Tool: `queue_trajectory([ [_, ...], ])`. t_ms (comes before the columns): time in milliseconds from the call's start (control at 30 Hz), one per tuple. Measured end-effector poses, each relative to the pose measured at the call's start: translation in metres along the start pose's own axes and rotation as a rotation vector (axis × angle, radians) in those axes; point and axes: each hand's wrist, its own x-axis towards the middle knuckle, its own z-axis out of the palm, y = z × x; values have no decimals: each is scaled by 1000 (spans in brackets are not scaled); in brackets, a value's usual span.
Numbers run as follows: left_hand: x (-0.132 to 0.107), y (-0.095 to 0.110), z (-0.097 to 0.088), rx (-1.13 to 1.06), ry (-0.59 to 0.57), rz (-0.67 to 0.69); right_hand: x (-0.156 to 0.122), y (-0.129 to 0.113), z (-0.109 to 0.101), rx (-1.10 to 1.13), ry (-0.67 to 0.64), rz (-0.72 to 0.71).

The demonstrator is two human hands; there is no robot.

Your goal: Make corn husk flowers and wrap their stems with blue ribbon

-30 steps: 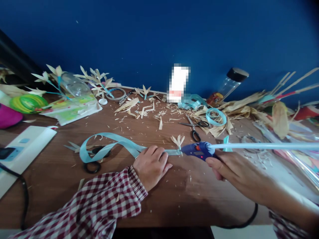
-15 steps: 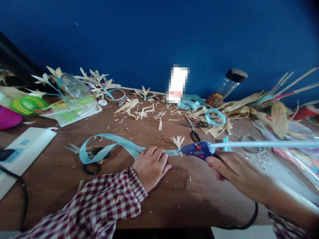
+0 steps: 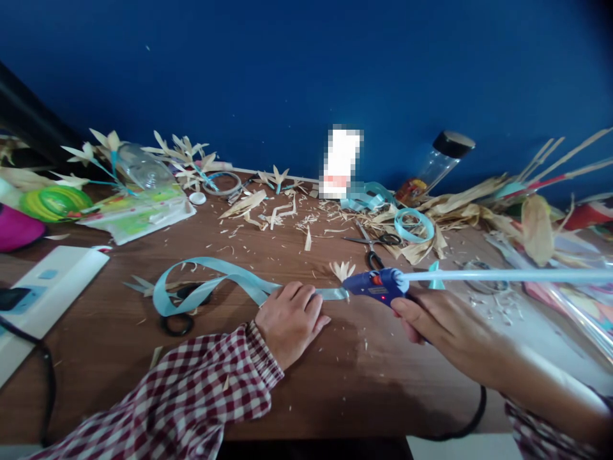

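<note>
My left hand [image 3: 291,319] rests on the brown table [image 3: 119,358], fingers curled and pressing down a light blue ribbon [image 3: 211,284] that loops away to the left. The ribbon's end [image 3: 332,293] runs right to the nozzle of a blue glue gun [image 3: 378,285], which my right hand [image 3: 440,322] grips. A long pale glue stick [image 3: 507,276] juts from the gun's back toward the right. A small dried-husk flower [image 3: 341,269] lies just behind the nozzle.
Black-handled scissors [image 3: 375,246] lie behind the gun, another pair [image 3: 179,313] under the ribbon loop. Husk scraps, husk flowers [image 3: 184,153], ribbon rolls [image 3: 414,223], a black-capped jar [image 3: 443,160], a white power strip [image 3: 48,287] and a black cable [image 3: 472,421] crowd the table.
The glue gun has shifted slightly left along the ribbon's end. My left hand has stayed in place on the ribbon.
</note>
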Motion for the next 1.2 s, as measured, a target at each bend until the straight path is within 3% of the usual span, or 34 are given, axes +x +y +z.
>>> queue_trajectory([
  [167,0,-1,1,-9,-18,3,-1,2,-1,-75,31,-41],
  [400,0,0,2,11,-8,-7,6,-6,16,-379,126,-301],
  [667,-1,0,1,-1,-5,-9,2,-3,10,-326,147,-230],
  [967,-1,-1,1,35,-19,7,-2,-9,13,-447,164,-306],
  [1200,0,0,-1,36,-46,1,-12,-4,12,-315,155,-223],
])
